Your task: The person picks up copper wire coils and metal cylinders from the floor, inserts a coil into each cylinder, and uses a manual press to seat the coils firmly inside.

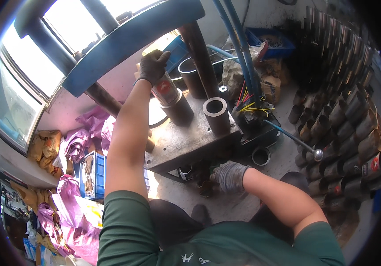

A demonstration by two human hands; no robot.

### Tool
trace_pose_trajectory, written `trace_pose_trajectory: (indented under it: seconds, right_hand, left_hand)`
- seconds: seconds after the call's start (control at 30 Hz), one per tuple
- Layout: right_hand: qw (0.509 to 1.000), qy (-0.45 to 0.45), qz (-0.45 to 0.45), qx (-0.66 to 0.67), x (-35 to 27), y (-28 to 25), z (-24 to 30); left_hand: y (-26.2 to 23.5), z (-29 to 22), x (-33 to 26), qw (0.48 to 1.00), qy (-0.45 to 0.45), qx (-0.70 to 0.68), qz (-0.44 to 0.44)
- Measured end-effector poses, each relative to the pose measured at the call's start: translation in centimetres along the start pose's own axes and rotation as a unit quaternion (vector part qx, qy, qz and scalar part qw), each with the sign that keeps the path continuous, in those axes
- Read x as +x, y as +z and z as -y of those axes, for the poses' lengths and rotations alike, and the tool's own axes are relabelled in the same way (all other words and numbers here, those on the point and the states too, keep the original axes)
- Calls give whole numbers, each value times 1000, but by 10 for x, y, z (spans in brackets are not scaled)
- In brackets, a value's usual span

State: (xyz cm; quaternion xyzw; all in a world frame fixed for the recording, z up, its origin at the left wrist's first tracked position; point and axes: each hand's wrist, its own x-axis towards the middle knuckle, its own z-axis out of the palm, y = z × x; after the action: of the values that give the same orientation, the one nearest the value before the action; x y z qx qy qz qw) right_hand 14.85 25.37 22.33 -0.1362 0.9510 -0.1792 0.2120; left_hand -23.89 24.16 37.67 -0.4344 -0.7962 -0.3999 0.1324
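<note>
- Lays gloved left hand (154, 68) on the upper part of a red-and-white labelled cylinder (165, 93), with fingers bent and thumb poking out to the right; cannot tell whether gripping or only pressing.
- Has that cylinder above the metal tabletop (183, 138), with its lower end at the bright rim of an upright dark sleeve (180, 114); cannot tell how far inside.
- Holds gloved right hand (230, 176) low, just beyond the near edge of the tabletop, with fingers curled beside a small green thing (213, 169); cannot tell whether pinching it.
- Has a thick-walled tube (217, 124) upright near the right end of the tabletop, apart from the sleeve, and a wider tube (192, 84) farther back, beside a dark column (199, 57).
- Works beneath a curved blue beam (132, 42).
- Can see red and yellow wires (254, 107) right of the tabletop, near blue hoses (239, 44) and a blue rod (288, 134) with a shiny ball at its end.
- Faces piled metal tubes (345, 131) at far right, and a short ring (268, 160) on the floor.
- Has a blue crate (99, 175) and purple sacks (73, 213) to the left.
</note>
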Motion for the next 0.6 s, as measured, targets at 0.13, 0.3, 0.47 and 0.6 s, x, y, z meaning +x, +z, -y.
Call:
trace_pose_trajectory:
  seconds: [0.13,0.3,0.47,0.6]
  right_hand:
    - [999,-4,-35,-30,7,19,-10]
    - [995,-20,-56,-76,-3,10,-17]
    - [978,-74,-184,-72,-22,1,-18]
    - [934,-97,-341,-43,-56,-20,-11]
  left_hand:
    - [-25,15,-33,967,188,117,-129]
    - [-6,15,-186,960,127,-132,-210]
    - [13,62,-347,986,-16,-42,-160]
    - [0,94,-355,986,-22,30,-160]
